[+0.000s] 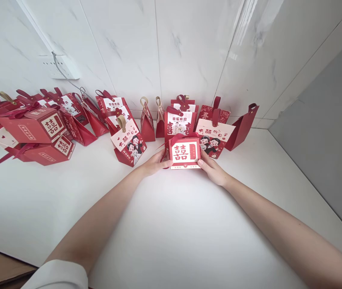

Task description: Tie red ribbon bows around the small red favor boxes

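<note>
Head view: I see the red box (185,154) near the back edge of the desk (158,228), before some bags (179,122). Its front faces me; its long side goes left to right. My left hand (155,163) and right hand (214,168) reach in, fingers part open, holding both ends.

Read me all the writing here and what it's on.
"囍": held box, upper stacked box, lower stacked box
"吾家有喜": box behind the held one, rear box further left
"喜", twice: the box behind, below that line
"大囍的日子": left couple box, right couple box
Other print: too small or blurred.
</note>
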The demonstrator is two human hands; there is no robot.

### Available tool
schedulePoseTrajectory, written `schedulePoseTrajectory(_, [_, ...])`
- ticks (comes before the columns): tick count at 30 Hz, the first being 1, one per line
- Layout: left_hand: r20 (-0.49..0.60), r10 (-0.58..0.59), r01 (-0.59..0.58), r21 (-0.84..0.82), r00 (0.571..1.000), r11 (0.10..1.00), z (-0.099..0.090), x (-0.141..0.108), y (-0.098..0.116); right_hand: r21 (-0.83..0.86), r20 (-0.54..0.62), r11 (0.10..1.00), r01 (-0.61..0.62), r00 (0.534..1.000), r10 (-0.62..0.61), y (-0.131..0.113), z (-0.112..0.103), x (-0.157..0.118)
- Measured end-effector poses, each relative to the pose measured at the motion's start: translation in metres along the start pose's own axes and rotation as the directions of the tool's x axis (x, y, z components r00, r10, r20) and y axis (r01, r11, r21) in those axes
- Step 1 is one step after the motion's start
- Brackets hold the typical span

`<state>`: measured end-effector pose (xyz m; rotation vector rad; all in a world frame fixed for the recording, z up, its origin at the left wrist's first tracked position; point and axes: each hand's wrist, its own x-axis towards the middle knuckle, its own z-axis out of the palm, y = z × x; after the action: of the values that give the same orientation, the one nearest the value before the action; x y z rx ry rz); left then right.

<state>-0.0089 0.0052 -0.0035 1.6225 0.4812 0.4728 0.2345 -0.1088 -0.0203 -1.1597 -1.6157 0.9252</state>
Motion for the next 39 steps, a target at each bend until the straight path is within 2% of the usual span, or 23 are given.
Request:
schedulePoseTrajectory(18, [-0.006, -0.015, 0.015, 0.018, 1.0, 1.0, 0.0025, -0.0025, 0.0041, 0.018, 0.001, 1.0, 0.013, 1.0, -0.013, -0.0004, 0.001, -0.0011])
schedulePoseTrajectory(31, [-0.03, 0.062, -0.061, 0.04, 0.998, 0.997, 0.0015, 0.0006, -0.0025, 0.015, -0.009, 0.999, 0.029, 1.0, -0.029, 0.0057, -0.0005, 0.0006])
schedulePoseTrajectory(39, [-0.014, -0.004, 0.004, 0.012, 1.0, 1.0, 0.0021, 0.0002, 0.0016, 0.043, 0.018, 0.999, 0.027, 0.999, -0.028, 0.0028, -0.0033, -0.0004])
